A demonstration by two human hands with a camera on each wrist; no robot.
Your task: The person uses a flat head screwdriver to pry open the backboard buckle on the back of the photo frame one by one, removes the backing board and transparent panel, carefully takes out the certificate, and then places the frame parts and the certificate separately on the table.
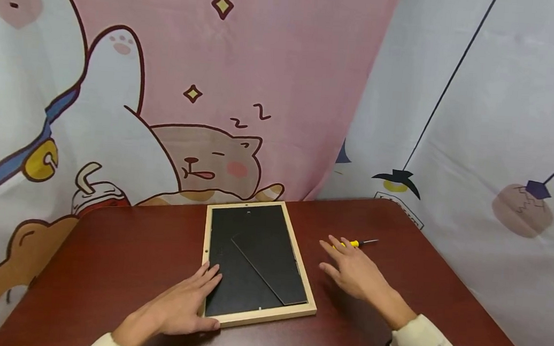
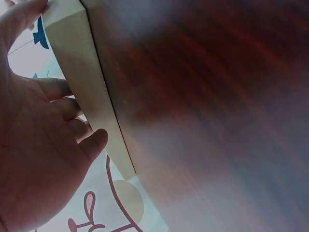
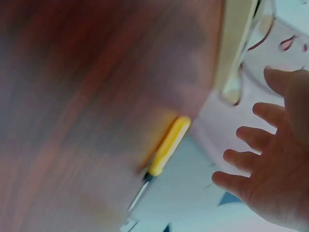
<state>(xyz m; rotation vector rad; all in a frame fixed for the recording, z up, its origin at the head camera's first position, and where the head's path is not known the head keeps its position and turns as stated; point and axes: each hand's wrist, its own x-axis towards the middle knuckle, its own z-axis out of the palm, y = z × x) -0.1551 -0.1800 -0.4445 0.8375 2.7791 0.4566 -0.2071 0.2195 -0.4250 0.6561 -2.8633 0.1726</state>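
Observation:
A picture frame (image 1: 261, 263) with a pale wooden rim lies face down, its black backing and angled stand flap (image 1: 264, 275) showing. My left hand (image 1: 183, 300) rests on its near left corner, fingers over the left rim and thumb at the front edge. In the left wrist view those fingers lie along the rim's side (image 2: 91, 92). To the right of the frame, my right hand (image 1: 358, 272) is held with spread, straight fingers and grips nothing. Just beyond its fingertips lies a screwdriver (image 3: 169, 145) with a yellow handle and thin metal shaft, partly covered by the fingers in the head view.
Everything lies on a dark reddish wooden table (image 1: 132, 248). A printed cartoon curtain (image 1: 302, 89) hangs right behind its far edge, and a pale curtain (image 1: 492, 129) borders the right side. Small metal tabs sit along the frame's inner rim.

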